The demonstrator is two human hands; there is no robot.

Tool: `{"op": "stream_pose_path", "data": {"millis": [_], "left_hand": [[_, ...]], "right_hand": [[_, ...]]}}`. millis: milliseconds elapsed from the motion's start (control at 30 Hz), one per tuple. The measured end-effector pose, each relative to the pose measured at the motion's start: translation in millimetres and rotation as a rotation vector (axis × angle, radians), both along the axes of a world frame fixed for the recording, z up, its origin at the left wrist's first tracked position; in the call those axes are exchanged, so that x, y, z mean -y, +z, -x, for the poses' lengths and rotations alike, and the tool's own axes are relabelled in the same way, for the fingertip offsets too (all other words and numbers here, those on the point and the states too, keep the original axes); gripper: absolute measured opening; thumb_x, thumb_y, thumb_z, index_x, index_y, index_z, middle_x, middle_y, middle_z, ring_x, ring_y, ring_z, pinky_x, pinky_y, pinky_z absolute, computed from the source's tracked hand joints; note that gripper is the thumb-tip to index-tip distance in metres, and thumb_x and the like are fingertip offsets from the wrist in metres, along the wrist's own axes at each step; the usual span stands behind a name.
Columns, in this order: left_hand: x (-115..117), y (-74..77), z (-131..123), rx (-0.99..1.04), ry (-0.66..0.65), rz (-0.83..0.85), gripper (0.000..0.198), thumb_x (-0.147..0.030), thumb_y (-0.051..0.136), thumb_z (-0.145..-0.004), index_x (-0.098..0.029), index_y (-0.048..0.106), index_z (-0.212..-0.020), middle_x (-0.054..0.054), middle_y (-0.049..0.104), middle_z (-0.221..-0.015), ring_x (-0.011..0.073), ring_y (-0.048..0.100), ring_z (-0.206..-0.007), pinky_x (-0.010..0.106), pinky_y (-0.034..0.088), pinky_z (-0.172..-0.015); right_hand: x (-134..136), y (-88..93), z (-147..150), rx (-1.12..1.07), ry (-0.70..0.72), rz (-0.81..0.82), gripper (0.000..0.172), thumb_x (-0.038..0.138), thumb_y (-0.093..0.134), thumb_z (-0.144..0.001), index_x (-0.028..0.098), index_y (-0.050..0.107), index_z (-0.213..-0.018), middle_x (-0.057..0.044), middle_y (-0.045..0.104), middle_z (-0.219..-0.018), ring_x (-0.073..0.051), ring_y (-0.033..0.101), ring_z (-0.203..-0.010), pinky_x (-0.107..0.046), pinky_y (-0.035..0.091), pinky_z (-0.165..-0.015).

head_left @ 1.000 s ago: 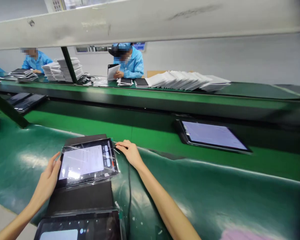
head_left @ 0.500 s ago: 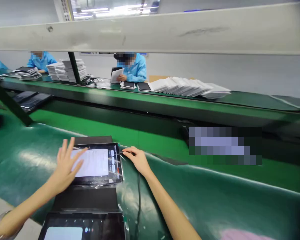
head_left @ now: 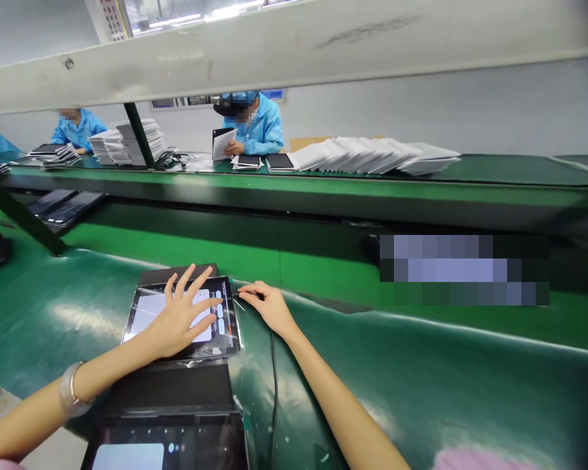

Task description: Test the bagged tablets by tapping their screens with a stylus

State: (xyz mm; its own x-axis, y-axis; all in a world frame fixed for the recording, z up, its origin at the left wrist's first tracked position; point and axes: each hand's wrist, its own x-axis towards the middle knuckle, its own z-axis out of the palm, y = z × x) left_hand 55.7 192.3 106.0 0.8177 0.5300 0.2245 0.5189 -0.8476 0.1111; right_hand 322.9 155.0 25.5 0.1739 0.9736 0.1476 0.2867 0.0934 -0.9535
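On the near edge of the glossy green work mat [head_left: 421,385], a flat black tablet with a lit white screen [head_left: 142,312] lies face up inside a clear plastic wrap, resting on a dark rectangular folio cover [head_left: 176,388]. A column of small pale buttons runs down the right side of its display, with a thin red mark beside them. The left hand [head_left: 179,320] lies on the screen with its fingers spread wide apart, gripping nothing, palm low over the glass. The right hand [head_left: 269,305] sits just beside the tablet's far right corner, fingers drawn together and pinching something small and dark at that corner; what it is cannot be told. A thin black cable [head_left: 273,391] runs from there toward the near edge. A silver bracelet [head_left: 68,391] circles the left wrist. A second dark tablet [head_left: 166,447] lies at the near edge below the cover. Across the green conveyor, a person in a blue coat [head_left: 262,127] handles papers beside fanned white sheets [head_left: 372,155].
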Motion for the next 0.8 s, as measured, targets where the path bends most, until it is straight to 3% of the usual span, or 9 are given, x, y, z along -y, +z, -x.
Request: {"op": "stream_pose_path", "data": {"millis": [167,333,467,667,800], "left_hand": [[-18.2,-3.7,-9.7,-0.01,0.028,-0.01,0.03,-0.038,0.049,-0.11,-0.036,0.072,-0.129,0.001,0.018,-0.177,0.0422,0.004,-0.162,0.077,0.012,-0.122],[-20.4,-12.6,-11.5,0.012,0.044,0.011,0.03,-0.036,0.048,-0.111,-0.036,0.073,-0.128,-0.002,0.022,-0.176,0.0386,0.006,-0.163,0.075,0.008,-0.126],[-17.2,-13.7,-17.0,0.039,0.049,0.02,0.026,-0.038,0.052,-0.109,-0.037,0.073,-0.125,-0.004,0.028,-0.174,0.0374,0.015,-0.162,0.075,0.015,-0.126],[-22.6,-10.2,-31.0,0.034,0.044,-0.024,0.035,-0.05,0.044,-0.109,-0.033,0.075,-0.109,-0.003,0.043,-0.167,0.0377,0.03,-0.158,0.077,0.033,-0.122],[-27.1,-2.2,-47.5,-0.028,0.006,-0.035,0.045,-0.062,0.045,-0.104,-0.029,0.075,-0.106,0.005,0.042,-0.166,0.0343,0.031,-0.158,0.072,0.028,-0.128]], "right_hand": [[0.2,0.7,0.4,0.001,0.0,0.008,0.029,0.046,0.07,-0.086,0.021,0.083,-0.095,-0.004,0.067,-0.083,-0.023,0.06,-0.082,-0.038,0.044,-0.082],[2.9,6.6,-0.8,0.038,0.003,0.003,0.03,0.044,0.067,-0.088,0.021,0.084,-0.096,-0.005,0.068,-0.083,-0.025,0.061,-0.084,-0.039,0.046,-0.085],[2.3,10.5,-6.4,0.084,0.006,0.001,0.036,0.052,0.065,-0.084,0.023,0.084,-0.09,-0.008,0.073,-0.084,-0.029,0.066,-0.085,-0.042,0.05,-0.085],[-10.3,2.1,-16.8,0.115,-0.019,0.018,0.029,0.063,0.066,-0.075,0.042,0.085,-0.081,-0.007,0.077,-0.084,-0.039,0.071,-0.089,-0.057,0.056,-0.091],[-19.9,-12.1,-27.8,0.153,-0.063,0.022,0.016,0.067,0.066,-0.065,0.056,0.078,-0.065,-0.004,0.077,-0.081,-0.043,0.074,-0.09,-0.058,0.058,-0.091]]}}
